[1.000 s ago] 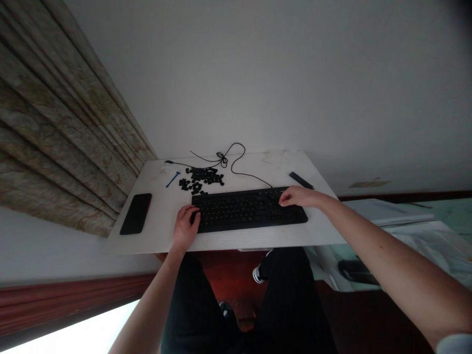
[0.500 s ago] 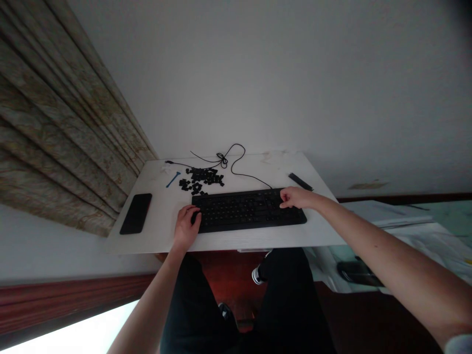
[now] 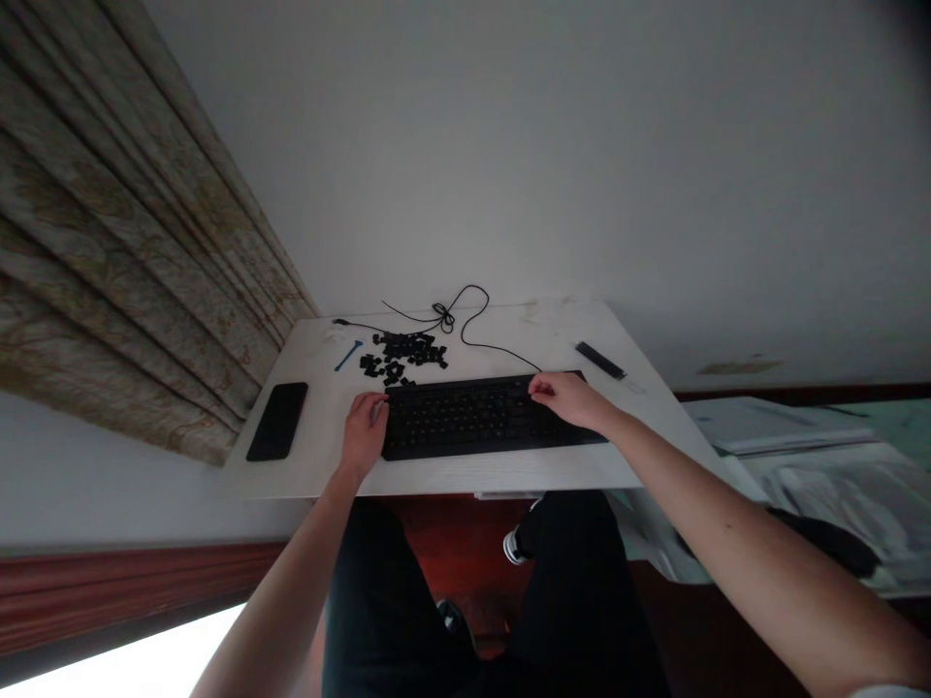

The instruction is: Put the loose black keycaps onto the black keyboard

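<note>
- We see the work part-way, we judge: a pile of loose keycaps (image 3: 407, 349) lies at the back left of the white table (image 3: 501, 474), off the keyboard (image 3: 472, 417).
- We make out rows of small light marks across the keyboard's face, but it is too dark for us to count which places are capped and which bare.
- We find the keyboard on the table's near half, about midway between its left and right sides.
- We read its long axis as running left to right, close to parallel with the table's near edge, the right end slightly farther from that edge.
- Its key face is up; its cable (image 3: 444, 316) leaves the rear long side, toward the table's back edge.
- Our left hand (image 3: 365, 431) is half-open at the keyboard's left end, thumb apart from the fingers; we cannot tell whether it grips or only steadies.
- Our right hand (image 3: 571, 396) is over the keyboard's right part, fingers curled and tips bunched; we cannot tell whether they pinch a small piece.
- We see a blue tool (image 3: 348, 356) at the table's back left, unheld.
</note>
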Available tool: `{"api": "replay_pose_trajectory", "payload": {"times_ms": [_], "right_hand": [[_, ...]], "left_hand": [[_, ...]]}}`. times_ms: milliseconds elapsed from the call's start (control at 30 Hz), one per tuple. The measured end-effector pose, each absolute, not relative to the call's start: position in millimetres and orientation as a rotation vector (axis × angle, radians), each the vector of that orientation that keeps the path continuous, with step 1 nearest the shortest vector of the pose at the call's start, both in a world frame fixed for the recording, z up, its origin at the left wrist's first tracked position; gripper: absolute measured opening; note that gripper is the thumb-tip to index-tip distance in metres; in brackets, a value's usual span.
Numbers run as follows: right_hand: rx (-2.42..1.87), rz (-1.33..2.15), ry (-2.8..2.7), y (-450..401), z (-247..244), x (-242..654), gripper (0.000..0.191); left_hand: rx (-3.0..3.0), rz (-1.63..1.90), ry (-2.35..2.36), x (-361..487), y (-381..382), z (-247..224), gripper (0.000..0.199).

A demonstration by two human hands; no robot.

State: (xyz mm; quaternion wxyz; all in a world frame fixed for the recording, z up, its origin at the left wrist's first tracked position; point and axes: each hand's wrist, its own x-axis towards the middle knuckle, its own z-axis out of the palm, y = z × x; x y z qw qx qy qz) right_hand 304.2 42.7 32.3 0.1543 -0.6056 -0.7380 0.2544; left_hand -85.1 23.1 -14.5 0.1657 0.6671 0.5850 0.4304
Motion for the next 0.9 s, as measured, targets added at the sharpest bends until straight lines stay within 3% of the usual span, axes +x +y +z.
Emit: {"api": "replay_pose_trajectory", "payload": {"times_ms": [133, 267, 533, 900], "right_hand": [[-1.791, 0.655, -2.086, 55, 39, 338, 0.018], [-1.866, 0.84, -2.118, 57, 41, 365, 0.013], [-2.033, 0.841, -2.074, 49, 22, 362, 0.018], [-1.989, 0.988, -1.975, 50, 30, 337, 0.022]], "left_hand": [[2.004, 1.137, 1.679, -97, 38, -12, 0.022], [2.187, 1.0, 1.705, -110, 59, -15, 0.032], [2.302, 0.739, 1.692, -115, 95, -27, 0.035], [2.174, 0.859, 1.696, -110, 110, -33, 0.034]]}}
